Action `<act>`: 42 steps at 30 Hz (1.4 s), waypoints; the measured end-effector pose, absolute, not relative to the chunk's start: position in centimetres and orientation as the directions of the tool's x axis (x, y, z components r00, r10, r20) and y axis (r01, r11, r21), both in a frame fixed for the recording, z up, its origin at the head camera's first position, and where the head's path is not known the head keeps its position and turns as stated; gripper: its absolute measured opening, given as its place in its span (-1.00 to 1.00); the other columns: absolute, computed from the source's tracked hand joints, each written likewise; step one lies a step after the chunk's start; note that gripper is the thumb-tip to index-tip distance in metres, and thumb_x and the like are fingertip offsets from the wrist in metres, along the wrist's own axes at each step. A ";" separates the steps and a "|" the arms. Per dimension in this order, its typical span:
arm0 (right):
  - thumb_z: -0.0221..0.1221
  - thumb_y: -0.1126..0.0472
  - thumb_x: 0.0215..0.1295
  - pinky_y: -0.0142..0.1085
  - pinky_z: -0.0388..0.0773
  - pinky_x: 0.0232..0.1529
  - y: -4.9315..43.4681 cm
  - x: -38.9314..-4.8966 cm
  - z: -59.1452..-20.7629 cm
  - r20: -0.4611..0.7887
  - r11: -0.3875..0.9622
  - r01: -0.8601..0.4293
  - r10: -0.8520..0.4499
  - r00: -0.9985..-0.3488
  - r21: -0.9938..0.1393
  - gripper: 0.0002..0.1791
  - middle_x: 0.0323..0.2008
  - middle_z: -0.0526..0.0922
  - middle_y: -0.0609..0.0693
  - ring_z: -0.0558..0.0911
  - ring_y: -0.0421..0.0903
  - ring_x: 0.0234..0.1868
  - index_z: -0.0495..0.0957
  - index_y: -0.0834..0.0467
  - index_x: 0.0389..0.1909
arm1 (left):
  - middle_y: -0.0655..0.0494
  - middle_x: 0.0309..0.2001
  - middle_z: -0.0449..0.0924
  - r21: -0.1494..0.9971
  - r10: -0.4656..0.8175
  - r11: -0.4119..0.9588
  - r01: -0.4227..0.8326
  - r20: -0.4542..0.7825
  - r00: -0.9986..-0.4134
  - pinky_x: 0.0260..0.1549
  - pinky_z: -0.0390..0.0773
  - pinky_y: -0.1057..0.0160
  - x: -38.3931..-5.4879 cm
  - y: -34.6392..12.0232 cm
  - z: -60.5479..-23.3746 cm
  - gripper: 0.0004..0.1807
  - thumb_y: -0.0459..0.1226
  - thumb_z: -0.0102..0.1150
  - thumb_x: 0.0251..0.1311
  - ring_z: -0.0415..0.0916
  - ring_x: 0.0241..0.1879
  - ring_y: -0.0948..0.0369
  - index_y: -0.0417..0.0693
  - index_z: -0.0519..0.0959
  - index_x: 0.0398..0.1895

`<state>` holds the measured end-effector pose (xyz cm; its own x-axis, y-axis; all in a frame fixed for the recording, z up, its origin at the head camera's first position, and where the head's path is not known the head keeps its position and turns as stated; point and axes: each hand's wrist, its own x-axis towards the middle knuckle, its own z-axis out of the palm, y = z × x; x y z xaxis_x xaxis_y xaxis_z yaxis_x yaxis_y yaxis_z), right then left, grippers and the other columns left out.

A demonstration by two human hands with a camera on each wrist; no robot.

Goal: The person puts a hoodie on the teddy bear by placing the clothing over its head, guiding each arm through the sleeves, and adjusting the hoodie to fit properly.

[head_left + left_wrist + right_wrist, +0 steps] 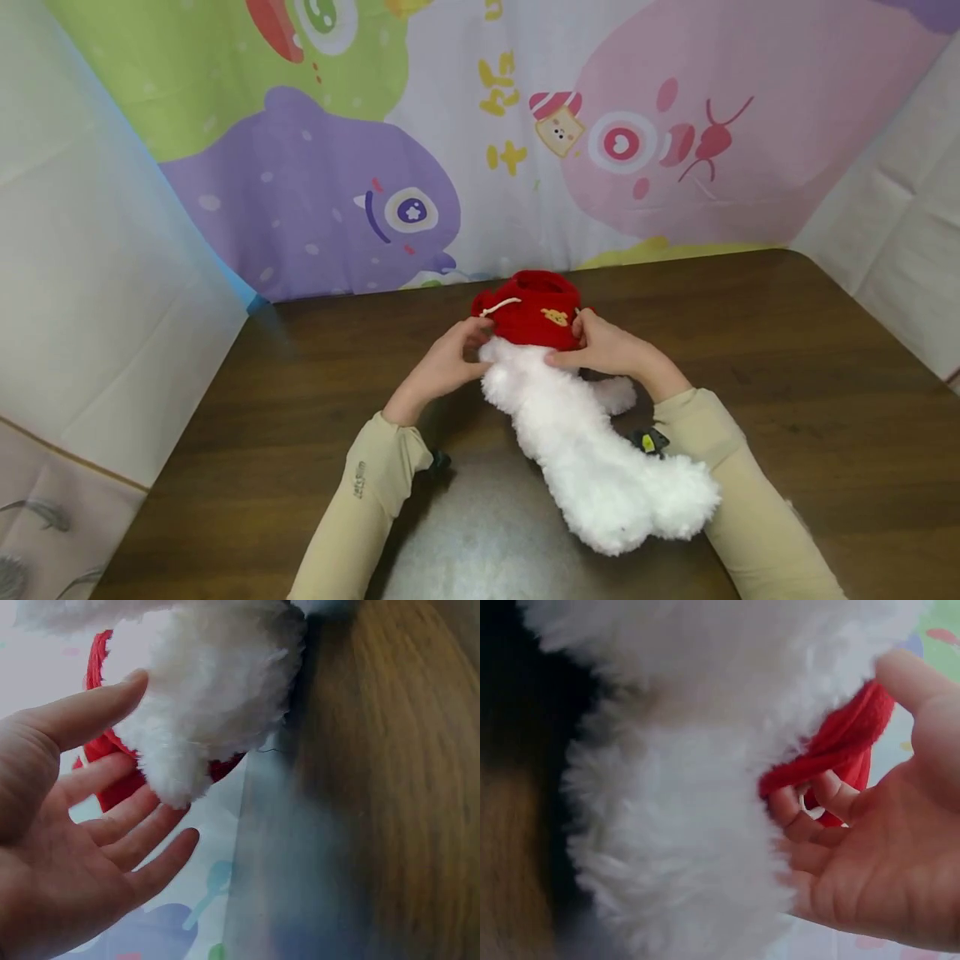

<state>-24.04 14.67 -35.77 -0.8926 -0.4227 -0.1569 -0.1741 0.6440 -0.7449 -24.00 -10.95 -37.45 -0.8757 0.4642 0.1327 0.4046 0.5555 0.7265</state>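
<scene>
A fluffy white plush toy (558, 425) lies on the table, its limbs spreading toward the near right. Its far end goes into a small red toy garment (532, 312) with a yellow bear patch and a pale cord; what is inside is hidden. My left hand (450, 358) touches the left side where fur meets red cloth. In the left wrist view its fingers (150, 832) are spread and nearly straight, with the thumb against the fur. My right hand (603, 346) grips the garment's right edge, its fingers (787, 806) curled at the red hem in the right wrist view.
The brown wooden table (300, 433) ends at a printed cartoon curtain (337, 192) behind the garment. White cloth panels (97, 242) stand on the left and right sides. Dark wrist-worn devices (648, 442) sit at both cuffs.
</scene>
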 end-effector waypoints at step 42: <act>0.28 0.18 0.00 -0.19 0.43 -0.04 12.2 -23.7 -36.6 -0.147 0.212 0.071 -0.368 -0.918 -0.975 -0.15 0.16 0.16 0.18 0.35 0.05 0.08 -0.10 0.12 0.18 | -0.06 -0.13 0.52 0.901 0.109 0.432 0.036 -0.012 -0.994 -0.30 0.48 0.26 -23.6 -9.4 -38.4 -0.49 -0.27 0.24 -0.12 0.40 -0.29 0.12 -0.25 0.43 -0.02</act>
